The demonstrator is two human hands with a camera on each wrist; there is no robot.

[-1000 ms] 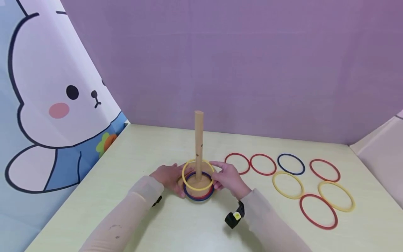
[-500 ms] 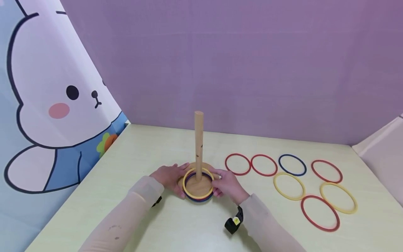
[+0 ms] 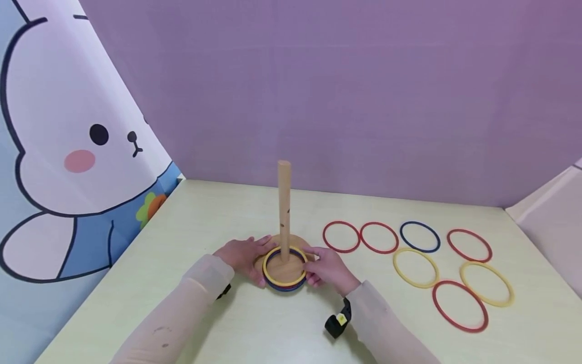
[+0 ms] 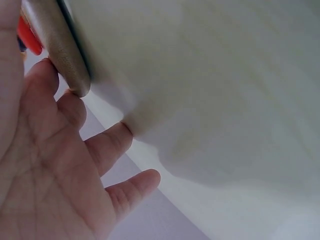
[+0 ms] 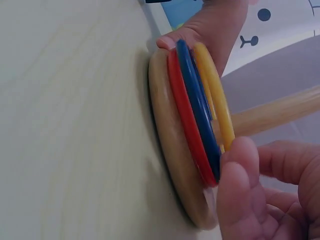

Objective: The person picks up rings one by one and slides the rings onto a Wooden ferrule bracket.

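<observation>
A wooden peg stand has an upright post (image 3: 284, 207) on a round base (image 5: 172, 145). Around the post lie a red ring (image 5: 186, 117), a blue ring (image 5: 198, 100) over it and a yellow ring (image 5: 218, 95) on top, tilted slightly off the blue one. My right hand (image 3: 330, 269) pinches the yellow ring's right side between thumb and fingers. On the left, my left hand (image 3: 241, 259) rests spread against the base's edge. Its fingertips (image 4: 42, 75) touch the rim in the left wrist view, the other fingers loosely extended.
To the right on the pale table (image 3: 218, 207) lie more rings: several red, such as one (image 3: 484, 316) at the front, a blue ring (image 3: 420, 222) and two yellow, one (image 3: 411, 285) nearer the stand. A purple cloth (image 3: 341, 101) rises behind the table.
The yellow ring has come down around the post onto the other rings, my right hand lowering with it. My left hand stays at the base.
</observation>
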